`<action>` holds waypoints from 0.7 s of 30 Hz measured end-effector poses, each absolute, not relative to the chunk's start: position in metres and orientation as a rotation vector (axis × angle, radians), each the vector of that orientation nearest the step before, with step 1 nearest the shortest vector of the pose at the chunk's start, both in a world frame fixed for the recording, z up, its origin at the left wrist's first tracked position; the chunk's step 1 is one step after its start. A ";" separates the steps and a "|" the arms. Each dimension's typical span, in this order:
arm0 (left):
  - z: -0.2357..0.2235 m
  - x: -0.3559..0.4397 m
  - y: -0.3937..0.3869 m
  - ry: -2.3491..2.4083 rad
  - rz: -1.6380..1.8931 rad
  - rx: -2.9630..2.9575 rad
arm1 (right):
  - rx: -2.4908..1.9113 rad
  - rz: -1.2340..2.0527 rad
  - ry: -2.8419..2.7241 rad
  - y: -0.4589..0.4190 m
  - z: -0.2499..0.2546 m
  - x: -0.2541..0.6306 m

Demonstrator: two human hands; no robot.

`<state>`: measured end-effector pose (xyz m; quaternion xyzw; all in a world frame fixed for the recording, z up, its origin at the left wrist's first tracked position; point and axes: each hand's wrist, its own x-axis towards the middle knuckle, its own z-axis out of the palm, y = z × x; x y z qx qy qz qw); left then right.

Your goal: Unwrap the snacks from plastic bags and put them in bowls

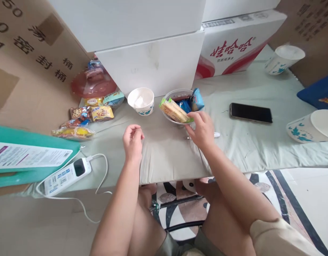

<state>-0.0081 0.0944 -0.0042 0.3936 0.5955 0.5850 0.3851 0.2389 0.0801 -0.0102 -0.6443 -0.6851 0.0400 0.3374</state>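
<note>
My right hand [202,129] pinches the end of a green-and-yellow cracker packet [174,111] that leans over the rim of a clear bowl [169,96]. Blue snack packets [196,100] lie inside the bowl. My left hand [133,140] hovers over the pale cloth with its fingers loosely curled and nothing in it. It is nearest to a white paper cup [141,101] with blue flowers, just left of the bowl.
A pile of wrapped snacks [85,119] and a red lid [93,83] sit at the left. A black phone [250,113] lies to the right, with more paper cups [312,126] beyond. White boxes [153,64] and cardboard stand behind. A power strip [65,176] lies near the front left.
</note>
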 end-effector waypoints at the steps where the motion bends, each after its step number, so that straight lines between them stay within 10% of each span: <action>1: -0.004 -0.011 0.099 1.581 1.517 1.063 | -1.660 0.109 -1.802 0.082 -0.009 0.241; 21: 0.008 0.045 0.175 1.908 0.959 1.853 | -1.975 0.151 -1.551 0.082 0.015 0.314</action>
